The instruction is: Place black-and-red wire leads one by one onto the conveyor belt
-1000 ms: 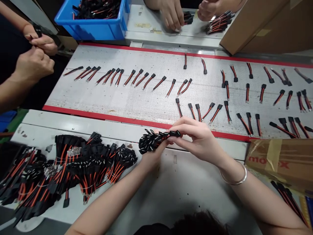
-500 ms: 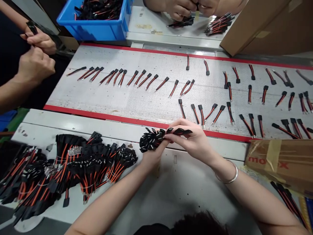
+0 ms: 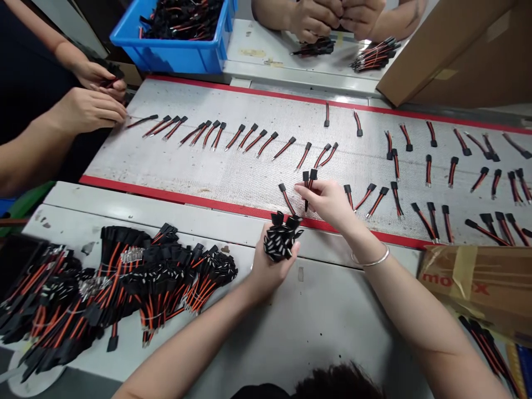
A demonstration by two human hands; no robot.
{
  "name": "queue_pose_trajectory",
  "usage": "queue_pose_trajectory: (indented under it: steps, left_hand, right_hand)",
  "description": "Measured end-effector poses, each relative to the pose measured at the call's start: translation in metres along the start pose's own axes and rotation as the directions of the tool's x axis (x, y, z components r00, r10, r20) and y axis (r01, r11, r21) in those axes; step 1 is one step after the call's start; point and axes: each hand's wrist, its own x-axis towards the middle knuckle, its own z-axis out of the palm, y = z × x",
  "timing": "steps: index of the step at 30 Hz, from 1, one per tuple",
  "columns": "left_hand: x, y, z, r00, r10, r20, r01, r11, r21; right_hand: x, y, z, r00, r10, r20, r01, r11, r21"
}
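At the near edge of a white perforated conveyor belt (image 3: 233, 172) with red borders, a dense bundle of black-ended wire leads (image 3: 280, 238) is gripped upright in the person's left hand (image 3: 270, 271) just above the red border. The fingers of that hand are curled around the bundle, with the thumb pressed against its side. Two short red-and-black wire leads (image 3: 308, 188) with black plastic connectors are pinched between the thumb and fingertips of the right hand (image 3: 326, 202), over the belt. The remaining fingers are held close together, and a silver bangle (image 3: 369, 258) is worn on that wrist.

Rows of similar loose leads (image 3: 374, 199) are laid across the belt on both sides of the right hand. A large heap of bundled leads (image 3: 124, 282) is piled on a white bench (image 3: 316, 316) to the left. Beyond the belt, a blue plastic crate (image 3: 166, 55) is filled with leads. A co-worker's hands (image 3: 91, 100) are seen at the left end of the belt, and another co-worker's clasped hands (image 3: 328, 19) are seen on the far side. Brown cardboard boxes (image 3: 477, 282) are placed to the right.
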Motion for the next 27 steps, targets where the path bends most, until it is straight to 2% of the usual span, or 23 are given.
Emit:
queue_pose_trajectory:
  steps: [2,5,7,9,12,14,16,18,20,22,23,24,25,27]
  left_hand:
    - [-0.001,0.000,0.002,0.999,0.043,0.009,-0.043,0.999,0.020]
    - [0.000,-0.001,0.004,1.000,-0.018,0.025,0.019,0.999,-0.036]
    - [0.001,-0.001,0.003,0.998,-0.066,0.022,0.067,0.994,-0.088]
    - [0.003,-0.002,0.000,0.998,-0.056,0.038,0.060,0.993,-0.105]
    - [0.004,-0.006,-0.006,0.991,-0.016,0.132,0.025,0.997,-0.069]
    - [0.003,-0.009,-0.008,0.975,-0.036,0.220,0.046,0.998,-0.040]
    - [0.001,-0.011,-0.009,0.965,-0.072,0.252,0.082,0.996,-0.030]
    - [0.001,-0.010,-0.008,0.972,-0.077,0.222,0.092,0.994,-0.059]
    - [0.001,-0.009,-0.007,0.980,-0.073,0.185,0.096,0.988,-0.119]
    - [0.003,-0.008,-0.007,0.982,-0.075,0.171,0.101,0.984,-0.148]
    - [0.003,-0.009,-0.008,0.982,-0.081,0.168,0.106,0.984,-0.145]
    - [0.004,-0.010,-0.008,0.982,-0.088,0.167,0.111,0.985,-0.133]
    - [0.004,-0.011,-0.009,0.980,-0.098,0.170,0.118,0.987,-0.111]
    - [0.003,-0.014,-0.010,0.979,-0.127,0.163,0.136,0.989,-0.049]
  right_hand:
    - [0.001,-0.002,-0.003,1.000,0.028,0.009,-0.027,0.995,-0.098]
    - [0.003,-0.005,-0.009,0.998,0.066,0.005,-0.062,0.961,-0.268]
    - [0.003,-0.006,-0.013,0.998,0.063,-0.031,-0.070,0.944,-0.323]
    - [0.004,-0.007,-0.016,0.997,0.064,-0.046,-0.076,0.941,-0.331]
    - [0.002,-0.009,-0.020,0.997,0.082,-0.016,-0.082,0.926,-0.369]
    - [-0.002,-0.011,-0.023,0.998,0.066,0.009,-0.056,0.908,-0.416]
    - [-0.008,-0.014,-0.027,1.000,0.008,-0.007,-0.011,0.896,-0.444]
    - [-0.015,-0.018,-0.033,0.998,-0.059,0.005,0.057,0.922,-0.384]
    - [-0.022,-0.022,-0.037,0.981,-0.108,0.164,0.140,0.970,-0.199]
    - [-0.029,-0.025,-0.040,0.902,-0.195,0.386,0.181,0.981,0.072]
    - [-0.032,-0.026,-0.040,0.855,-0.250,0.454,0.181,0.965,0.190]
    - [-0.035,-0.027,-0.038,0.825,-0.298,0.480,0.182,0.945,0.273]
    - [-0.037,-0.027,-0.036,0.816,-0.331,0.474,0.193,0.929,0.317]
    - [-0.042,-0.029,-0.029,0.829,-0.366,0.423,0.250,0.919,0.304]
